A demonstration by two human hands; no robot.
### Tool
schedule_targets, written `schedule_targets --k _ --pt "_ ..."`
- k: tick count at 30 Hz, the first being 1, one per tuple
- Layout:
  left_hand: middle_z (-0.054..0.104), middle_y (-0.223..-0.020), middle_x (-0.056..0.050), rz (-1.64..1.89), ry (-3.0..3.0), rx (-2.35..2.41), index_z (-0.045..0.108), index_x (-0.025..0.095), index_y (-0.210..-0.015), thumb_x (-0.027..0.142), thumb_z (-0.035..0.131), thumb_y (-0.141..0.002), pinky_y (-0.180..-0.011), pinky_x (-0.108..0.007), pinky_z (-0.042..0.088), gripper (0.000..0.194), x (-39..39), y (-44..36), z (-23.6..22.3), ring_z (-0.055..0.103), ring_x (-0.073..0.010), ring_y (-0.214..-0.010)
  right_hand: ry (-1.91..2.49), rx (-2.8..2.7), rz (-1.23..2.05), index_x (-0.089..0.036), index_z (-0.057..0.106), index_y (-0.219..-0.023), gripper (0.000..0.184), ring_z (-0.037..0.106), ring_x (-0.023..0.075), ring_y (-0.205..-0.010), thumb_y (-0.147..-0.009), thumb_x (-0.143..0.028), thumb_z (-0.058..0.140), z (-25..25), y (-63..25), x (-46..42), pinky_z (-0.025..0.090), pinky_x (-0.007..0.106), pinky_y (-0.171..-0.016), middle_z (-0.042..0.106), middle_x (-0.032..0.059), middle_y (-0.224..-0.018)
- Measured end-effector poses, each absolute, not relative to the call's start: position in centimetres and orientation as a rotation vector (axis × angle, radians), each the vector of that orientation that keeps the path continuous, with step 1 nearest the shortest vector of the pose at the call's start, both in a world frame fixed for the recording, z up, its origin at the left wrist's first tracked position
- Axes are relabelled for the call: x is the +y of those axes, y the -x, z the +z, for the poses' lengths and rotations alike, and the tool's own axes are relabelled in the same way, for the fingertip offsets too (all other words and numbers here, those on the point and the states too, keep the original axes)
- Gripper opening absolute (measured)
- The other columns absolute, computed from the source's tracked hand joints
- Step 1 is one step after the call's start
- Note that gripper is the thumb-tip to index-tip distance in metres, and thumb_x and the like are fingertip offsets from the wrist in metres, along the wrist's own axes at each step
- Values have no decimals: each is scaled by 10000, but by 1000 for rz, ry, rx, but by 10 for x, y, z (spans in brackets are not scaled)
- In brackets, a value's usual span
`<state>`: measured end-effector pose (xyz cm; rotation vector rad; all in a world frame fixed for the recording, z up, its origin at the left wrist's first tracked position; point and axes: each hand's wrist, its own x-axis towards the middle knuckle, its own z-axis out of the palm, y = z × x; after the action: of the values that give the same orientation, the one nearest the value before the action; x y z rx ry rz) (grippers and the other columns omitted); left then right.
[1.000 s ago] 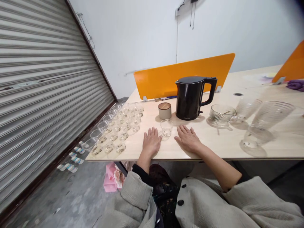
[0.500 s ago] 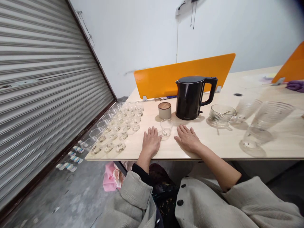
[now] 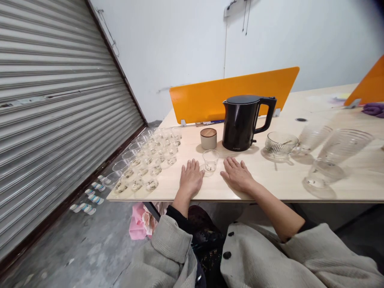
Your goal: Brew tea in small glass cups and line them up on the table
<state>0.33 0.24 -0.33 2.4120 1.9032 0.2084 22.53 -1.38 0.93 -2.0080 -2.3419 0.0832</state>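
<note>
My left hand (image 3: 191, 178) lies flat, palm down, on the pale wooden table (image 3: 270, 188), holding nothing. On the other side of a clear plastic cup (image 3: 211, 161), my right hand (image 3: 237, 175) also rests flat with its fingers stretched out. The cup stands upright between the two hands, apart from the right one; whether the left thumb touches it I cannot tell. Behind the cup is a small beige canister (image 3: 208, 141) with a wooden lid. A black electric kettle (image 3: 240, 126) stands beside the canister, its handle to the right.
Several clear cups (image 3: 151, 184) with a little dark matter in them crowd the table's left end. To the right are a ribbed glass bowl (image 3: 281, 145) and stacked clear cups (image 3: 342, 150). An orange divider (image 3: 204, 102) stands behind. Several small white bottles (image 3: 96, 199) are on the floor.
Both hands and the things on the table keep their places. Only the camera's view has shifted very slightly.
</note>
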Motion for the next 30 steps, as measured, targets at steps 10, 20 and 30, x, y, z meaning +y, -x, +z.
schedule_targets --k 10,20,30 --pt "174 -1737 -99 200 -2427 1894 265 155 -1639 482 191 -1067 -1299 -554 138 663 1 -3 -3 118 -297 -1615 2006 -2358 63 -72 307 -1621 722 155 318 -1597 -1027 -480 266 9 -226 -13 124 582 -1269 202 172 -1720" --pt "132 -1740 -89 152 -2438 1799 237 129 -1645 469 186 -1071 -1312 -518 105 670 -3 -1 1 68 -272 -1619 2017 -2350 64 -93 318 -1619 703 156 317 -1597 -1028 -471 278 9 -226 -13 127 576 -1271 212 163 -1720" --pt "108 -1743 -84 124 -2445 1792 218 123 -1651 486 170 -1069 -1315 -509 83 688 -2 0 0 46 -264 -1620 2017 -2353 79 -90 307 -1624 710 153 315 -1598 -1027 -473 272 11 -225 -14 125 584 -1271 201 158 -1723"
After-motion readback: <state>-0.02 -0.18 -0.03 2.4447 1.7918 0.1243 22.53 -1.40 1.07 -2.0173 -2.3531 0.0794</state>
